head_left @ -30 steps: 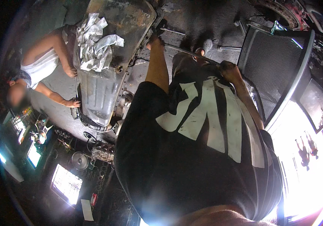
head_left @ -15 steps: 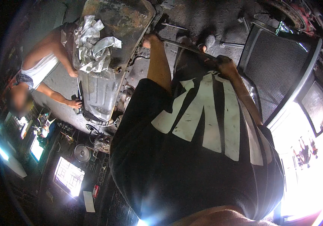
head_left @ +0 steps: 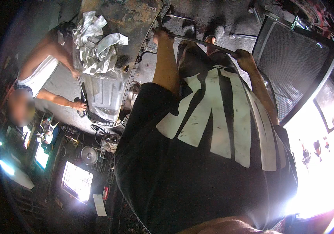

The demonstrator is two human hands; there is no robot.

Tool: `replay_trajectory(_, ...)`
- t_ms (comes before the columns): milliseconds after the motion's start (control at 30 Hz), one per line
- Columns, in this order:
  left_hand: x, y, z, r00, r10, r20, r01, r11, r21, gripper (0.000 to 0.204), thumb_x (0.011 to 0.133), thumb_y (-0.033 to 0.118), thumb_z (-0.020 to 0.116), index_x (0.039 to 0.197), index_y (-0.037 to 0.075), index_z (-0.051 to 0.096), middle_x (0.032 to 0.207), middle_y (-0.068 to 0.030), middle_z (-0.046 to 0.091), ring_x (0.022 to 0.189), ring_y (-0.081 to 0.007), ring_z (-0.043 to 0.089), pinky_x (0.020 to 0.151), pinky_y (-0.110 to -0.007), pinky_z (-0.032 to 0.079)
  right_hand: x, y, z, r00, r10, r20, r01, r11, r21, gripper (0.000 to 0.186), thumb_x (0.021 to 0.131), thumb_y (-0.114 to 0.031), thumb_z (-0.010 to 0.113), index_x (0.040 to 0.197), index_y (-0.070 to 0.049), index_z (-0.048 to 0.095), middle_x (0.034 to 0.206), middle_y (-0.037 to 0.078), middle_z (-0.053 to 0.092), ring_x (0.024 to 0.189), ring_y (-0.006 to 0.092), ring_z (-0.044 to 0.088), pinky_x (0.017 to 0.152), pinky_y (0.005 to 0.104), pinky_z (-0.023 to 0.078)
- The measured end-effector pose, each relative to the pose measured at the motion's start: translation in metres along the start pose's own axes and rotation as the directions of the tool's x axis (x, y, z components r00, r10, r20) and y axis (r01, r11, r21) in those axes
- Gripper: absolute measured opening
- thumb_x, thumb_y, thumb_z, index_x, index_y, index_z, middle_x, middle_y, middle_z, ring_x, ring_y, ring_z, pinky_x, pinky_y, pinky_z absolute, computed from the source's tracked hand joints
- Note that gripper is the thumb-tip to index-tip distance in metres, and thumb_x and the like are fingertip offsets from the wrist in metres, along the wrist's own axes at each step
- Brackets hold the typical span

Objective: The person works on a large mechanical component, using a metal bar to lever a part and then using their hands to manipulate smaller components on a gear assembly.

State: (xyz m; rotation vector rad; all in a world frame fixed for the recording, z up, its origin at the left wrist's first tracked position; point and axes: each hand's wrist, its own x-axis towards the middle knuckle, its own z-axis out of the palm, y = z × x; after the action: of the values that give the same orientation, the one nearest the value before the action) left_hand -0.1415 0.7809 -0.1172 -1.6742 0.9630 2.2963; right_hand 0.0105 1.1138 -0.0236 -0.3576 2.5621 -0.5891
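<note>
Head view. Floor (head_left: 204,11): grey, stained dark. A slim metal tool (head_left: 179,17) lies on it beyond the left hand (head_left: 163,36), and a metal rod (head_left: 245,37) near the right hand (head_left: 245,58). Room: dim; bright doorway (head_left: 325,171) at right, overexposed, with small figures in it; lit window (head_left: 77,181) at lower left. Black mesh panel (head_left: 291,64) in a curved frame stands right of the right hand.

Containers: large ribbed metal oil pan (head_left: 104,93) at left, flange edged with bolt holes, inside hidden. Crumpled whitish sheeting (head_left: 96,48) lies on top of it. A co-worker (head_left: 40,76) at its far left side has one hand on a thin rod and the other by the pan's lower end.

Hands: both wrapped around a long metal bar (head_left: 204,42), which spans the gap between them, above the floor. Its left end is near the pan's flange; contact cannot be told.
</note>
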Motion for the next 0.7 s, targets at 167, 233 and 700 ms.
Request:
replay_trajectory(167,-0.038,0.008,0.048,0.943,0.109,-0.314,-0.097,0.994,0.054,0.026,0.084,0.026,0.039,0.091,0.006,0.055,0.086,-0.0074,0.055,0.069,-0.0202,0.055,0.056,-0.035,0.046,-0.003,-0.024,-0.015,0.968,0.231,0.094,-0.244,0.956,0.163,0.026,0.079,-0.026,0.049,0.085,-0.003,0.057,0.085,0.016,0.057,0.082,0.0332,0.056,0.072,0.0398,0.045)
replay_trajectory(233,-0.054,0.013,0.052,0.891,0.156,-0.427,-0.138,0.988,0.073,0.032,0.084,0.029,0.04,0.097,0.004,0.056,0.095,-0.0088,0.057,0.075,-0.0215,0.056,0.059,-0.037,0.047,-0.004,-0.022,-0.009,0.981,0.186,0.057,-0.194,0.954,0.228,0.035,0.085,-0.035,0.046,0.083,-0.001,0.056,0.082,0.019,0.057,0.08,0.0355,0.055,0.069,0.0405,0.043)
replay_trajectory(700,-0.013,-0.001,0.05,0.997,0.036,-0.072,-0.046,0.987,-0.154,0.039,0.075,0.036,0.06,0.105,0.011,0.057,0.102,-0.0039,0.059,0.085,-0.0166,0.058,0.071,-0.031,0.048,-0.007,-0.035,0.005,0.919,0.388,0.073,-0.384,0.835,0.394,0.026,0.079,-0.03,0.049,0.09,-0.007,0.058,0.091,0.014,0.06,0.086,0.0324,0.058,0.074,0.0403,0.046)
